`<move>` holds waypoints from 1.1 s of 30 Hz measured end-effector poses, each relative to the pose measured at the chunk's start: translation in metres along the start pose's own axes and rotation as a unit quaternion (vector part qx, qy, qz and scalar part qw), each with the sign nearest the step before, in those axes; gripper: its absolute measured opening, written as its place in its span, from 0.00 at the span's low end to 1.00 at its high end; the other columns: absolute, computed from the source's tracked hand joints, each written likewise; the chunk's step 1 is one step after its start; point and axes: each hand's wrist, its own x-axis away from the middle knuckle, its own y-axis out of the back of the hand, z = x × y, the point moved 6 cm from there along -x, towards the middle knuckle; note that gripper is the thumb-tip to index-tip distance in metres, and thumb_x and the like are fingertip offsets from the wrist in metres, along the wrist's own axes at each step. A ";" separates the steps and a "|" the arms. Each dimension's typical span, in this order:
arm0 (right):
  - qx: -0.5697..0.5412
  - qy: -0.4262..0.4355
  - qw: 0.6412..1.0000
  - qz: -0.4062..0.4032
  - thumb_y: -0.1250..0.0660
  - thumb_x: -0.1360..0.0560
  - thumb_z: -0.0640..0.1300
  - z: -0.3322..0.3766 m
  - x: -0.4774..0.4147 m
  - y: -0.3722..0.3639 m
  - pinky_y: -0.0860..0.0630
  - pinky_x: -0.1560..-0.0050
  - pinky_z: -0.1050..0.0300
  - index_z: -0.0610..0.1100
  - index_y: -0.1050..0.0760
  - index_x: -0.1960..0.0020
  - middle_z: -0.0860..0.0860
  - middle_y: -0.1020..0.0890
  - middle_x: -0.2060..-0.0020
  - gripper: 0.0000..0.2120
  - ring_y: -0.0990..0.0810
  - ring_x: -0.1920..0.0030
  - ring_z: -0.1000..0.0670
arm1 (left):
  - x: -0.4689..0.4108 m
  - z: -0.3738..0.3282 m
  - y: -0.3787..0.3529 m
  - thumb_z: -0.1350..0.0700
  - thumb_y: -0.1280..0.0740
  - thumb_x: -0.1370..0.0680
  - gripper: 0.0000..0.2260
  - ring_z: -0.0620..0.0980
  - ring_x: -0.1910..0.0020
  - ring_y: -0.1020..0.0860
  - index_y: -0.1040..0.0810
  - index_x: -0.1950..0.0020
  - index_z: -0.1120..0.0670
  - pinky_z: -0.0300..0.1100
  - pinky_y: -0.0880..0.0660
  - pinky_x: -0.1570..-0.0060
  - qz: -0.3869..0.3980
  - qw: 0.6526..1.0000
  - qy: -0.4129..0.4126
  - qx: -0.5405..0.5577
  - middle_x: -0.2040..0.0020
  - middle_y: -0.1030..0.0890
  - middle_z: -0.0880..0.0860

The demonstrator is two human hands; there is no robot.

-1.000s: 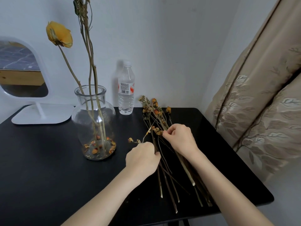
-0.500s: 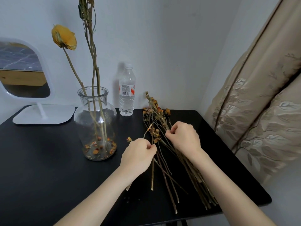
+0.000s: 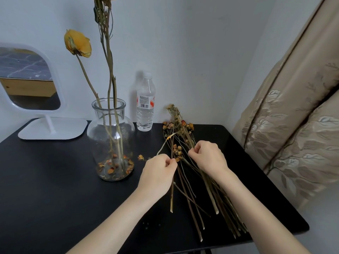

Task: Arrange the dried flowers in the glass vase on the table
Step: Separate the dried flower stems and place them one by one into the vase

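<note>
As we find the vase: clear glass vase (image 3: pixel 128 132), round belly, narrow neck, upright on the black table (image 3: pixel 45 180), left of our hands.
Contents: three tall dried stems rising through the neck; one carries a yellow rose head (image 3: pixel 78 43) leaning left. Orange petals (image 3: pixel 111 167) lie loose on the bottom.
Bottle: plastic water bottle (image 3: pixel 145 105), capped, red-and-white label, behind the vase by the wall. We cannot tell how full it is.
Flowers: bundle of dried flowers (image 3: pixel 185 132) lies flat right of the vase, small heads toward the wall, cut ends close to the front edge.
Left hand (image 3: pixel 157 173): fingers curled, thumb and forefinger pinching one thin stem (image 3: pixel 171 195) beside the bundle.
Right hand (image 3: pixel 209 158): fingers curled, tips pinching stems in the bundle.
Edges: rounded right corner sits close to the patterned curtain (image 3: pixel 293 125); a broad stretch of matte top runs from the vase to the front edge.
Stray: one dried bud (image 3: pixel 140 157) between vase and left hand.
Far left: white-framed mirror (image 3: pixel 27 77) on a flat base.
</note>
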 end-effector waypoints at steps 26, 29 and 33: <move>0.006 -0.007 1.000 0.022 0.34 0.25 0.50 -0.015 -0.003 -0.020 0.24 0.65 0.57 0.47 0.25 0.60 0.52 0.23 0.67 0.08 0.22 0.65 0.53 | -0.007 0.016 -0.032 0.49 0.40 0.22 0.19 0.48 0.73 0.31 0.36 0.73 0.52 0.40 0.34 0.71 0.114 0.961 -0.007 -0.253 0.74 0.31 0.48; 0.020 -0.008 0.999 0.041 0.34 0.25 0.51 -0.016 -0.004 -0.025 0.24 0.64 0.57 0.47 0.25 0.58 0.53 0.24 0.67 0.08 0.22 0.64 0.53 | -0.017 0.016 -0.026 0.48 0.40 0.23 0.20 0.52 0.70 0.27 0.34 0.73 0.53 0.41 0.29 0.66 0.119 0.952 -0.008 -0.282 0.73 0.30 0.49; 0.016 -0.012 0.998 0.059 0.35 0.24 0.52 -0.020 -0.007 -0.028 0.25 0.65 0.57 0.47 0.25 0.59 0.53 0.23 0.67 0.09 0.23 0.66 0.54 | -0.039 0.012 -0.003 0.49 0.38 0.23 0.10 0.55 0.60 0.23 0.24 0.62 0.52 0.42 0.31 0.62 0.014 0.961 -0.025 -0.274 0.63 0.22 0.50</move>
